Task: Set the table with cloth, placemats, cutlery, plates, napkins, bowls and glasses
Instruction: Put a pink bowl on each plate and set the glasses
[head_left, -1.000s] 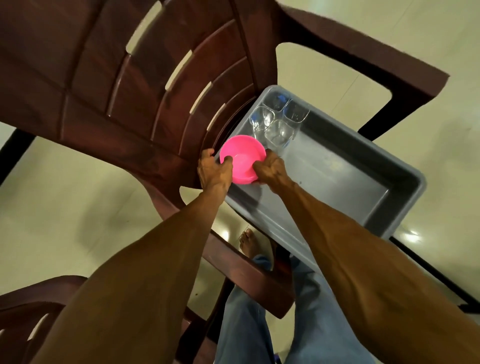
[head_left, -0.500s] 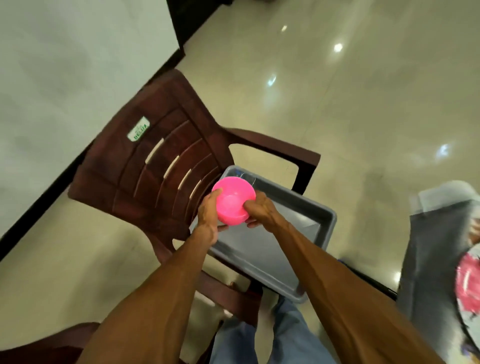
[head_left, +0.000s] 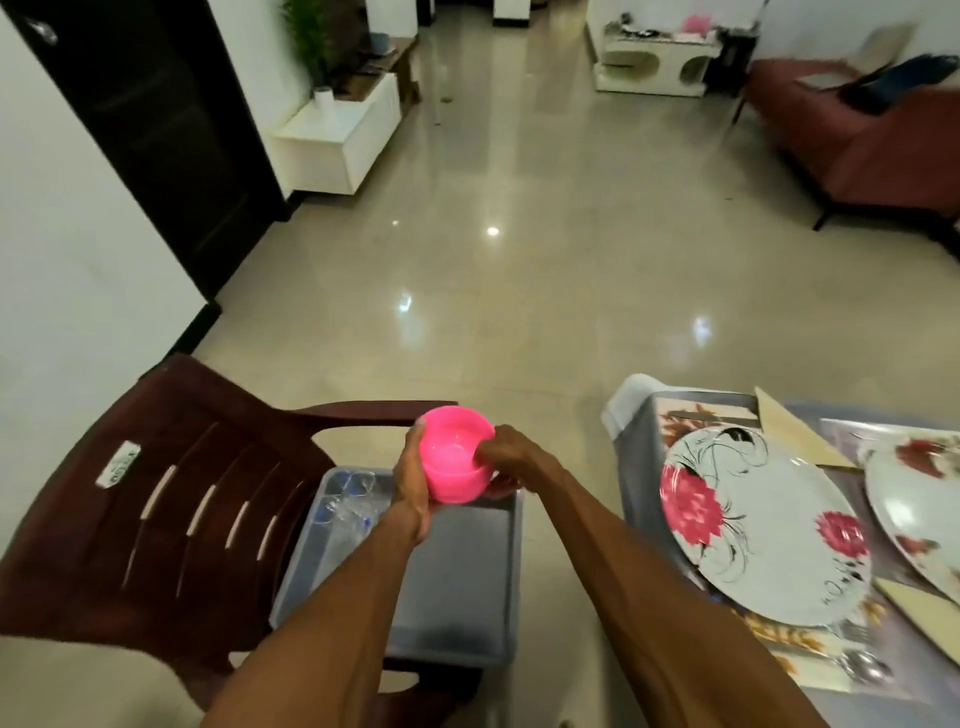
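- Holding the pink bowl (head_left: 453, 457) between them, both hands keep it in the air above the grey tub (head_left: 457, 587), its mouth tipped toward the camera.
- The left hand (head_left: 411, 480) is cupped against the bowl's left wall, with the thumb up by the rim; its fingers lie behind the bowl and cannot be seen.
- The right hand (head_left: 506, 460) clamps the bowl's right side, thumb over the rim and fingers curled beneath the base.
- Whether this is one bowl or several nested cannot be made out, though a step shows in the outer wall.
- Below the bowl, the tub sits on the seat of a dark brown plastic chair (head_left: 171, 499), and the left forearm covers part of the tub.
- Clear glasses (head_left: 349, 501) stand in the tub's corner nearest the chair back, left of the bowl; they are blurred, so their number is unclear.
- Right of the bowl, a table under a grey cloth (head_left: 631, 415) carries a floral plate (head_left: 763, 530) on a patterned placemat (head_left: 779, 631).
- A second plate (head_left: 919, 499), further right of the bowl, is cut off by the frame edge, and cutlery (head_left: 862, 665) near the first plate is too blurred to sort.
- Half a second ago the bowl was just above the tub; it is now lifted higher, and the view has swung up to take in the table and the room.
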